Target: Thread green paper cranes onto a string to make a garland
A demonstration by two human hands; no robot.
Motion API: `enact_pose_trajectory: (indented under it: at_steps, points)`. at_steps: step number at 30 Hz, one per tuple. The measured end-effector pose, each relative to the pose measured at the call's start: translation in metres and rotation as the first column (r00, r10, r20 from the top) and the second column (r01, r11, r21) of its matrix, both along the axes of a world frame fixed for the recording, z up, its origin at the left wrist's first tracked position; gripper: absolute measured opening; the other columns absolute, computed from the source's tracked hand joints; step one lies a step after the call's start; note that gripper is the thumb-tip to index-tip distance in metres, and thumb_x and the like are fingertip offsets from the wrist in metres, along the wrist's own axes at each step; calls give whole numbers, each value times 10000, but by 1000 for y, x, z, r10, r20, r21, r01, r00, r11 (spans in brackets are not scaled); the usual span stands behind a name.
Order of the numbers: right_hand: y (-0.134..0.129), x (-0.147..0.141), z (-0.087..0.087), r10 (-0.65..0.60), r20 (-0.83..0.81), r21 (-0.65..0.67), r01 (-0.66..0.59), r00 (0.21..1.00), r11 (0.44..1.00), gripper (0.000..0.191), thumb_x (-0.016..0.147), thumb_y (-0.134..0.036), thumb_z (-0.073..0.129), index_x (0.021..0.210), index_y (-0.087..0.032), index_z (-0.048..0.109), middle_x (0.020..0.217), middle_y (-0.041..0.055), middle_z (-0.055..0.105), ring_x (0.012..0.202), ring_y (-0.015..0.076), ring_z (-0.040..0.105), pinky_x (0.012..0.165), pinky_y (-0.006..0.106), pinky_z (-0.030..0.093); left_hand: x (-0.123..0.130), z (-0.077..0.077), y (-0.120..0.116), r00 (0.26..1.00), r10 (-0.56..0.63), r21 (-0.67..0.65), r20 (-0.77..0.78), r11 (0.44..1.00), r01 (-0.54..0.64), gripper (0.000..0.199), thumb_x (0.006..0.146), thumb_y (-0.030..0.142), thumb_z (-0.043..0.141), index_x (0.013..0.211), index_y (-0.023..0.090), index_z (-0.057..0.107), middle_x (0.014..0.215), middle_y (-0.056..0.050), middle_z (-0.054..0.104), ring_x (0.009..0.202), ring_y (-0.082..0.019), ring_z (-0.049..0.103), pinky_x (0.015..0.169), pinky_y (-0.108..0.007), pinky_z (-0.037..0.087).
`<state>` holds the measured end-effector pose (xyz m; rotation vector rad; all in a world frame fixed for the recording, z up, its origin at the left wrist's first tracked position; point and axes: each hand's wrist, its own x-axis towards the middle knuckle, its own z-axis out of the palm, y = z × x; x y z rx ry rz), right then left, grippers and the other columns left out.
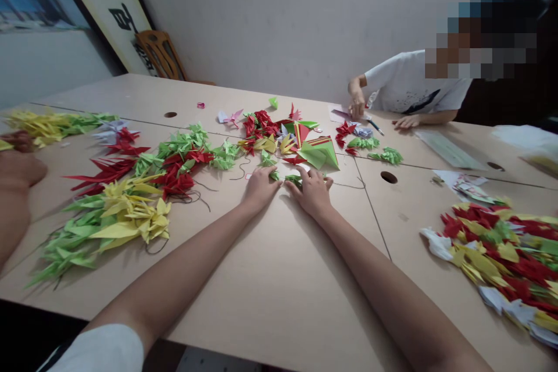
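Left hand (260, 187), right hand (311, 190): palms down on table (279, 302), fingers spread open, gripping nothing. Small green paper cranes (293, 180) between hands at 12 o'clock, touching right fingers (301, 174). Red, yellow, green cranes on threads (117, 209) at 9 o'clock. Mixed crane pile (501, 256) at 3 o'clock. Second person's hand (21, 168) at 9 o'clock, table edge. Crane heap (261, 128) at 12 o'clock. Co-worker's hand (356, 106) at 1 o'clock, on paper sheet (342, 114), near pen (375, 125). Wooden chair (161, 55) at 11 o'clock, far.
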<state>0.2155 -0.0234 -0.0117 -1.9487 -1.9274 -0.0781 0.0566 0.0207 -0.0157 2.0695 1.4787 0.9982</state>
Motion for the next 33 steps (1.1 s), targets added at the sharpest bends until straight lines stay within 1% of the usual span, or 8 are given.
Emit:
enact_pose_trajectory:
  at_steps: [3, 7, 12, 16, 20, 27, 30, 33]
  points:
    - [2, 6, 2, -46, 1, -14, 46, 999, 999, 448, 964, -492, 383, 1249, -208, 581, 1109, 149, 609, 1032, 301, 472, 864, 426, 247, 0, -2, 1, 1000, 12, 8, -10, 1000, -12, 404, 731, 193, 685, 1135, 201, 682, 1136, -104, 680, 1104, -272, 566, 993, -420, 422]
    - [4, 10, 3, -24, -38, 39, 25, 999, 999, 383, 987, -379, 342, 1157, -202, 635, 1045, 131, 623, 960, 265, 498, 815, 381, 246, -1, -4, 0, 996, -28, 38, -79, 999, 31, 392, 803, 246, 627, 1192, 209, 658, 1178, -106, 658, 1123, -279, 543, 994, -417, 415]
    - [1, 7, 6, -4, -18, 76, 5, 1000, 997, 379, 980, -403, 379, 1224, -224, 606, 1061, 117, 629, 939, 252, 535, 798, 360, 246, 0, 1, -4, 980, 21, 19, -198, 1000, -18, 453, 833, 341, 606, 1263, 198, 618, 1197, -140, 620, 1137, -314, 513, 983, -436, 410]
    - [0, 7, 7, -72, 46, 59, 69, 996, 996, 429, 971, -455, 385, 1249, -196, 584, 1075, 146, 631, 924, 271, 544, 823, 398, 262, -1, 5, -6, 974, 96, 2, -206, 995, -98, 439, 834, 348, 599, 1244, 195, 632, 1119, -145, 616, 1091, -319, 529, 964, -442, 418]
    - [2, 13, 8, -146, 80, 21, 144, 986, 989, 423, 966, -451, 386, 1189, -175, 617, 1055, 168, 615, 950, 308, 525, 842, 448, 272, -3, 4, -4, 979, 107, 12, -176, 994, -106, 411, 842, 331, 585, 1223, 189, 641, 1094, -144, 605, 1082, -312, 530, 961, -428, 420]
    - [5, 24, 10, -298, 15, 28, 298, 954, 954, 330, 947, -300, 369, 1089, -193, 647, 1124, 177, 577, 1062, 334, 463, 898, 525, 254, -3, 4, -4, 976, 112, -4, -186, 993, -115, 337, 860, 290, 560, 1170, 191, 647, 1115, -128, 611, 1102, -285, 519, 979, -404, 414]
    - [3, 19, 10, -197, -16, 168, 197, 980, 966, 308, 931, -291, 403, 1102, -199, 643, 1247, 160, 545, 1156, 332, 425, 973, 542, 192, -3, 7, -6, 973, 103, -12, -205, 994, -108, 310, 866, 276, 550, 1148, 207, 659, 1136, -109, 621, 1111, -273, 515, 980, -386, 416]
    - [0, 9, 9, 106, 22, 216, -108, 994, 970, 313, 934, -296, 426, 1161, -198, 618, 1305, 142, 539, 1213, 294, 419, 1012, 467, 196, -3, 8, -8, 975, 86, -7, -203, 996, -89, 289, 859, 238, 550, 1114, 217, 685, 1146, -88, 646, 1110, -268, 522, 982, -379, 415]
